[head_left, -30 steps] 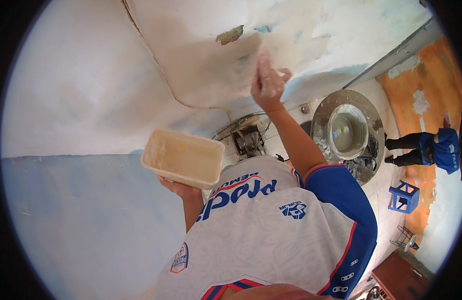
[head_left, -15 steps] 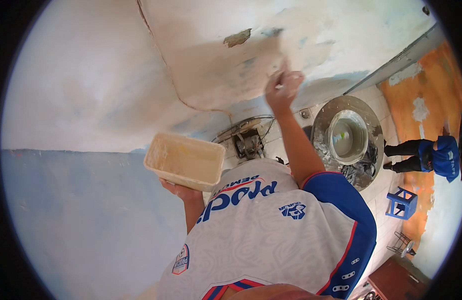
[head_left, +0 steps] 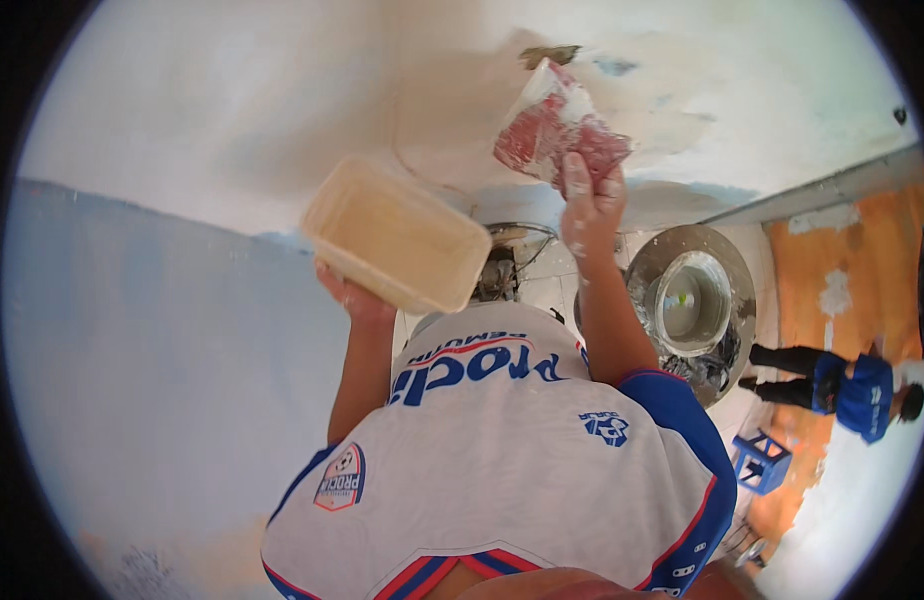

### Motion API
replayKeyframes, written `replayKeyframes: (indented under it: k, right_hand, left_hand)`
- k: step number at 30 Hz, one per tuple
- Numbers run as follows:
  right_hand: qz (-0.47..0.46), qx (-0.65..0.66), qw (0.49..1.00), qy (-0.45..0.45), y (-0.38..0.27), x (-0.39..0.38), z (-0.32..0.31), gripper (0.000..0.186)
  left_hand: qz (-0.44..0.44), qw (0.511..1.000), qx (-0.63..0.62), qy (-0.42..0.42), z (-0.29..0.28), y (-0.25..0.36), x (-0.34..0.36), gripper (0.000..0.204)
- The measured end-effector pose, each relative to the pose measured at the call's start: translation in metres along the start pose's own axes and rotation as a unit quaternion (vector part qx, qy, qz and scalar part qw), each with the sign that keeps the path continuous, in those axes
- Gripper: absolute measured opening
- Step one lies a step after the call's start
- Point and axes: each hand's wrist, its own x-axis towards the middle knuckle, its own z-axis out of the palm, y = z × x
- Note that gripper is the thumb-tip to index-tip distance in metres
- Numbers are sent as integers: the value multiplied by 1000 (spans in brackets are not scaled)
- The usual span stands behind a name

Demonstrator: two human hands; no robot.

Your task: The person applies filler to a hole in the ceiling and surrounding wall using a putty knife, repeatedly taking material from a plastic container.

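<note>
My left hand (head_left: 357,292) grips a cream rectangular plastic tub (head_left: 397,240) by its underside and near side. Its mouth faces up, and pale residue coats the inside. Pinched at one edge in my right hand (head_left: 592,205) is a flat red putty spreader (head_left: 562,130), its face smeared with white filler. The spreader is held up in front of the wall (head_left: 462,90), to the right of the tub. White specks dot my right fingers. The wall is whitish with stained patches and a dark chipped spot (head_left: 550,55) beyond the spreader.
Below right stands a round surface (head_left: 694,240) carrying a metal basin (head_left: 690,345) and crumpled dark plastic. A person in a blue shirt (head_left: 864,398) is at the far right, near a blue stool (head_left: 762,462) and an orange wall (head_left: 807,270). A blue-grey wall (head_left: 162,380) fills the left.
My right hand has drawn back from the wall and turned, bringing the spreader's red face into view. The tub has shifted right and slightly up. The person in blue has changed posture.
</note>
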Motion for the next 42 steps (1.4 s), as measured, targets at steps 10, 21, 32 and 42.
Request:
replayKeyframes:
  k: [10,21,32,42]
  right_hand:
    - [-3,-76,988,-137,-139,-20,44,46]
    - [-63,-353,838,-412,-123,-50,114,43]
    - [-71,-412,813,-405,-105,-64,131,59]
    - [11,-353,851,-389,-107,-51,148,43]
  left_hand:
    - [-37,971,-131,-197,-26,-9,41,86]
    - [-24,975,-114,-188,-63,12,38,83]
    - [31,989,-67,-125,-81,6,41,83]
    - [-78,984,-139,-79,-63,13,50,85]
